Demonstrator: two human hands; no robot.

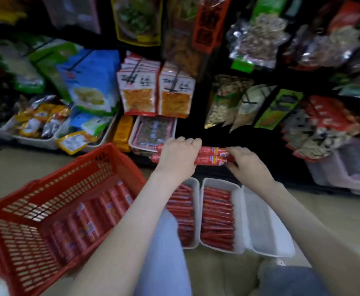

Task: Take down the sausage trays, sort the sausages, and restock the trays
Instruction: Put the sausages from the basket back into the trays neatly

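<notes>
A bunch of red sausages (212,155) is held level in front of the bottom shelf. My left hand (178,155) grips its left part from above, and my right hand (246,163) holds its right end with curled fingers. Below my hands, on the floor, two white trays (237,212) lie side by side, both filled with rows of red sausages (217,218). A third white tray (266,227) to their right holds nothing. At the left a red plastic basket (36,212) holds more red sausages (93,221).
Hanging snack packets (175,95) fill the dark shelving ahead. White bins of packets (36,124) line the lower left, and another white tray (153,133) sits on the bottom shelf. A clear bin (345,171) stands at the right. My knees show at the bottom.
</notes>
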